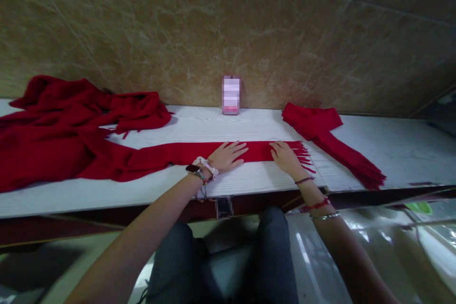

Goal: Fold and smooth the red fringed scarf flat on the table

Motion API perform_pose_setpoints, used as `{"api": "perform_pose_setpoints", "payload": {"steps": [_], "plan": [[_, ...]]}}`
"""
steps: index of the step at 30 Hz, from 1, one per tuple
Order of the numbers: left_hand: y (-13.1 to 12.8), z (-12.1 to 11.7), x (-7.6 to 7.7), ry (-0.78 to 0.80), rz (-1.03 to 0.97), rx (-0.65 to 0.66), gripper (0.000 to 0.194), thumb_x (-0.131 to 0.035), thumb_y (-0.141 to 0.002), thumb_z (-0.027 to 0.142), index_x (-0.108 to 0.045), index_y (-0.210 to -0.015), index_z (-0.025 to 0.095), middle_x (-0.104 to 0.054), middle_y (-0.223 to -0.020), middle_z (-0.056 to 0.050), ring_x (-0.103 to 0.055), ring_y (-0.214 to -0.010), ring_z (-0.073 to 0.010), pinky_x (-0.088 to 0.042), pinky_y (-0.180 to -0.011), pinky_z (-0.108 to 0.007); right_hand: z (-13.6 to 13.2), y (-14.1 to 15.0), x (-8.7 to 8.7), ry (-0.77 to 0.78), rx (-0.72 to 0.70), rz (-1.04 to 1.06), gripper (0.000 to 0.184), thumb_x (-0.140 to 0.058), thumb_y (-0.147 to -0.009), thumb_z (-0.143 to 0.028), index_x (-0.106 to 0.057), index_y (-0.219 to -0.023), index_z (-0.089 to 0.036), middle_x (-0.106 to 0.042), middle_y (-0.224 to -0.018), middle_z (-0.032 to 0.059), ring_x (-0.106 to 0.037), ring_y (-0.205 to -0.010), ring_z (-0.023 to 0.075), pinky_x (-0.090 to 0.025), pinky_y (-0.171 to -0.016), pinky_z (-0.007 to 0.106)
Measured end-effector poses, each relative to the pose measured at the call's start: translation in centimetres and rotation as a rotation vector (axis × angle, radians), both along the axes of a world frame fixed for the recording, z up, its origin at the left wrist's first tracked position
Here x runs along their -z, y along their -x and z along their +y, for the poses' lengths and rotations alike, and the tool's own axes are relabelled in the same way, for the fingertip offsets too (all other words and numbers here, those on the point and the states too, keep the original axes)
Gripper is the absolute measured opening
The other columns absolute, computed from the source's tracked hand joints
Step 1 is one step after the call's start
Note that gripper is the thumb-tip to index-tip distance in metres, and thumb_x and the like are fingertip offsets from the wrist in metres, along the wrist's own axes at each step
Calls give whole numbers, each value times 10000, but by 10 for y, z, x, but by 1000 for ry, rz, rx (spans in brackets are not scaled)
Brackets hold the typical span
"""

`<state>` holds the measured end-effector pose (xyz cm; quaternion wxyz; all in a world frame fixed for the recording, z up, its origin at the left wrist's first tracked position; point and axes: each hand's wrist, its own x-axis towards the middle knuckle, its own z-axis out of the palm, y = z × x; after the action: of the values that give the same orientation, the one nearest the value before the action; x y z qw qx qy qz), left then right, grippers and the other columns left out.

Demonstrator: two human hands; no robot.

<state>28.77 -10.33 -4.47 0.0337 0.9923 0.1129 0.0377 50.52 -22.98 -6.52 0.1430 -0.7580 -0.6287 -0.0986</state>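
A long red fringed scarf (178,153) lies stretched flat across the white table (249,128) in front of me. My left hand (226,156) rests flat on it with fingers spread, open. My right hand (285,156) presses flat on the same scarf near its fringed end (304,154), fingers stretched out. Neither hand grips the cloth.
A heap of red scarves (53,128) covers the table's left side. A folded red scarf (327,137) lies at the right, its fringe near the front edge. A small pink box (231,95) stands against the brown marble wall (228,23). My knees are below the table.
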Motion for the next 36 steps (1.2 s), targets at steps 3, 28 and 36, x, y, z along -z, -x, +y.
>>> {"api": "perform_pose_setpoints", "payload": {"steps": [3, 28, 36], "plan": [[-3, -1, 4, -30, 18, 15, 453, -295, -912, 374, -328, -1340, 228, -270, -1422, -12, -217, -1305, -219, -185, -1035, -433, -11, -22, 4, 22, 144, -34, 375, -328, -861, -230, -551, -1129, -91, -571, -1094, 173, -509, -1022, 268, -430, -844, 393], [-2, 3, 8, -35, -24, 0, 443, -309, -899, 382, -356, -1320, 252, -313, -1406, -5, -261, -1287, -195, -198, -1029, -409, -32, -66, -3, 69, 122, -122, 444, -225, -898, -287, -465, -1223, -102, -485, -1262, 181, -398, -1203, 262, -331, -954, 483], [-2, 1, 7, -39, -36, -8, 436, -318, -894, 372, -370, -1311, 254, -319, -1403, -3, -273, -1280, -194, -213, -1022, -397, -23, -39, 5, 142, -167, -140, 459, -245, -910, -340, -365, -1317, -163, -412, -1348, 124, -351, -1242, 230, -270, -990, 512]]}}
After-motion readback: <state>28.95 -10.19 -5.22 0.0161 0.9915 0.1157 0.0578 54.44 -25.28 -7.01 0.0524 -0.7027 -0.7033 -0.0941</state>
